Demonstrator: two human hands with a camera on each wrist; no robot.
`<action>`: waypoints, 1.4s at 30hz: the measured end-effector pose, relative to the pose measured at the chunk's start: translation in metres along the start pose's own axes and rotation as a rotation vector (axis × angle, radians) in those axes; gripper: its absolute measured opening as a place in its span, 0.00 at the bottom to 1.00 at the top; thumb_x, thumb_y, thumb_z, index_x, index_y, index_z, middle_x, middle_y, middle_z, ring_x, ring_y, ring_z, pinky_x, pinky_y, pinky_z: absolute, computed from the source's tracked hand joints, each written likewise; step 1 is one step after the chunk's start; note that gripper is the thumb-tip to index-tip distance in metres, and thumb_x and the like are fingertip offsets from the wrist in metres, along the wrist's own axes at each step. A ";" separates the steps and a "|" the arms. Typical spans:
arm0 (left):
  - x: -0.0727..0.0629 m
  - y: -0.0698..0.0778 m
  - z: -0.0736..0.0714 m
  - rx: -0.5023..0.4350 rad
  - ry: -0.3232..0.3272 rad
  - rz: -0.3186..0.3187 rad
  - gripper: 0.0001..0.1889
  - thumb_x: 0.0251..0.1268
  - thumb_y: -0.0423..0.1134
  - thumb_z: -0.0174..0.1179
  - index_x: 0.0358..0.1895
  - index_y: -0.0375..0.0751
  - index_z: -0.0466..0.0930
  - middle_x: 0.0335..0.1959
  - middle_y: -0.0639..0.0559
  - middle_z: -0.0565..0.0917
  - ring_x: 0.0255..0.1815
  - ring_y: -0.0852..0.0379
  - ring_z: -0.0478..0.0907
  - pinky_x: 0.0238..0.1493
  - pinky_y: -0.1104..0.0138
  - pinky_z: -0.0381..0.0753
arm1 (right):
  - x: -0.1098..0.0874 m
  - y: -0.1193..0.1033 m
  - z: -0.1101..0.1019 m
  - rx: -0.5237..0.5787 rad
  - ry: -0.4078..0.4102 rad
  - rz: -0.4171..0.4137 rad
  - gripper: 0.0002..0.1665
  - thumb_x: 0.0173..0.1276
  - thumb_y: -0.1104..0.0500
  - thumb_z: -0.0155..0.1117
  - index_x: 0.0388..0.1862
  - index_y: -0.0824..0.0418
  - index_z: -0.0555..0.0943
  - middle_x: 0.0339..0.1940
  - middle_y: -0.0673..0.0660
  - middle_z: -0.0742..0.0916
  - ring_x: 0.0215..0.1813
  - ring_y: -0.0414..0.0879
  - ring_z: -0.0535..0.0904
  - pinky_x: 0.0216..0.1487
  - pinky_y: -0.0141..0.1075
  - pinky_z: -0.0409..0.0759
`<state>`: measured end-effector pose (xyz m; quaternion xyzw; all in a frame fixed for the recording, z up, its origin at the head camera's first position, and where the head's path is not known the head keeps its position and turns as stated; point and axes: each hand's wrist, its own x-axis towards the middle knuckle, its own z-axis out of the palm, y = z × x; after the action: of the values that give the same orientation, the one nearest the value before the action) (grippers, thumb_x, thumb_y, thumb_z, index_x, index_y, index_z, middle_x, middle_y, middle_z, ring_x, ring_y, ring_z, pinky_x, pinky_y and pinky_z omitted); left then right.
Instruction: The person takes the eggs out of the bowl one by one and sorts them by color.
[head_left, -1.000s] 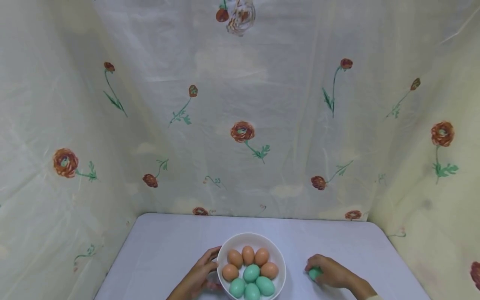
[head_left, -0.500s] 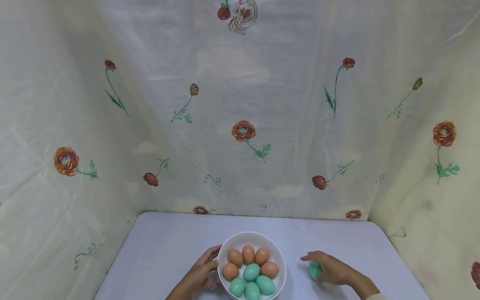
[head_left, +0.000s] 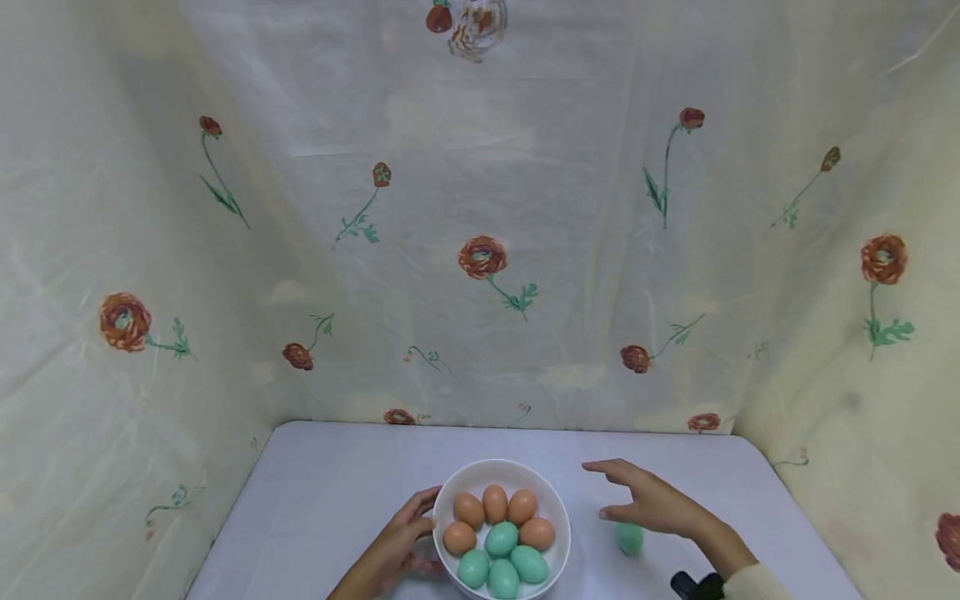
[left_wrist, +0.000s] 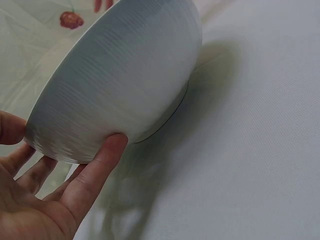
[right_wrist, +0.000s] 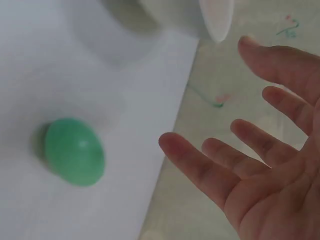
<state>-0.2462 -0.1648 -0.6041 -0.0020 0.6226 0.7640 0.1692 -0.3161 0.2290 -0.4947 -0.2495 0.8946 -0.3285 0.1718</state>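
Observation:
A white bowl [head_left: 557,508] holds several brown eggs [head_left: 495,504] at its far side and several green eggs [head_left: 504,575] nearer. Against the bowl's left outer wall rests my left hand [head_left: 397,537]; the left wrist view shows its spread fingers [left_wrist: 90,185] touching the wall from outside, the thumb tip at the rim. My right hand [head_left: 652,500] is in the air right of the bowl, fingers extended and nothing in them. Just below it lies a single green egg [head_left: 629,538] on the table, apart from the hand in the right wrist view.
A white-covered table [head_left: 337,467] carries the bowl and the loose egg. Flower-patterned curtains [head_left: 525,367] enclose it at the back and both sides. A black wrist device [head_left: 697,585] shows by the right sleeve [head_left: 753,582].
My right hand has let go of the loose green egg, lifted away and moved forward with its fingers opening. The egg stays on the table; the left hand and bowl have stayed put.

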 end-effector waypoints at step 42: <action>0.000 0.002 0.001 0.006 -0.003 0.006 0.31 0.70 0.34 0.51 0.76 0.42 0.59 0.78 0.33 0.57 0.65 0.44 0.72 0.42 0.43 0.88 | 0.075 -0.068 0.063 0.228 -0.302 -0.186 0.36 0.65 0.60 0.71 0.72 0.60 0.70 0.73 0.62 0.74 0.71 0.67 0.70 0.68 0.65 0.72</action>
<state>-0.2467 -0.1640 -0.6023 0.0014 0.6247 0.7626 0.1678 -0.3244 0.1107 -0.5056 -0.3565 0.7888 -0.4009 0.2998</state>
